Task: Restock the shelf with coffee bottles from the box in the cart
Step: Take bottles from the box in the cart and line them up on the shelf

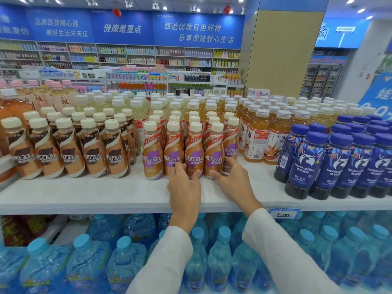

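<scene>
A white shop shelf (84, 194) holds upright rows of drinks. In the front row, the left hand (184, 187) curls thumb and fingers round the base of a cream-capped brown coffee bottle (194, 153) with a purple "NESCAFÉ" label. The right hand (235, 181) grips the neighbouring bottle (214, 153) the same way. Blue "luckin coffee" bottles (305, 164) stand well to the right. A bare strip runs along the shelf's front edge, where a price tag (284, 214) reads 6.00.
</scene>
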A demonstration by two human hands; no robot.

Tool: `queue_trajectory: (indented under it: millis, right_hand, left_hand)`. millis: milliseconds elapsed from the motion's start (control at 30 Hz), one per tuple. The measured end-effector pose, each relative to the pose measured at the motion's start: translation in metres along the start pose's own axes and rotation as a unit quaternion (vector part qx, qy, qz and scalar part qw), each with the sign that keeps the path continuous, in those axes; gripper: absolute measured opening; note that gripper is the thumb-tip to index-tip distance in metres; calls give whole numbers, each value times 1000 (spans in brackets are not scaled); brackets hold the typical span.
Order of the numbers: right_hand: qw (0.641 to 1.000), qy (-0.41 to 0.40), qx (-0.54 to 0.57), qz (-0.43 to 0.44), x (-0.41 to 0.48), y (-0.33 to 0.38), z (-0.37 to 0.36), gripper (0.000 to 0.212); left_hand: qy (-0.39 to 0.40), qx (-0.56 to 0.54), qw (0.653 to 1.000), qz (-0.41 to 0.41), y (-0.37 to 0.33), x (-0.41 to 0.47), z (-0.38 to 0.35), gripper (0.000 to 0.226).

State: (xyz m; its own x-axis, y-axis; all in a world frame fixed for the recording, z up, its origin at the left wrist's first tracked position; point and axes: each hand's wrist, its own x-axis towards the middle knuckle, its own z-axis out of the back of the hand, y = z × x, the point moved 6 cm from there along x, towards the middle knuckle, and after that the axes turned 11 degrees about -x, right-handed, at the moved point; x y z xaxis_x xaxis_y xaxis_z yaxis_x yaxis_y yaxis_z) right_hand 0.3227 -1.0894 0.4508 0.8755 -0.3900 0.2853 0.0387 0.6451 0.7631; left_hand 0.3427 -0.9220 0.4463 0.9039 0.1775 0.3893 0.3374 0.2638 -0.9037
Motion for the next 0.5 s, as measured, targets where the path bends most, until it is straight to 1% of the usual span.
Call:
queue_trajectory:
  millis: [233, 367, 433, 500]
  right_hand:
    - [1000, 10, 3, 7, -4, 2, -1, 58]
    - [1000, 18, 7, 17, -8, 1, 0, 60]
    - [1000, 18, 10, 22, -17, 2, 6, 55]
    - [1000, 11, 3, 26, -32, 0, 12, 51]
  left_hand:
    - [-2, 24, 1000, -11, -3, -4, 1, 38]
    - [3, 50, 998, -34, -3, -10, 6, 35]
    - [7, 73, 997, -38, -2, -15, 12, 34]
    - [7, 96, 995, -24, 3, -23, 23, 39]
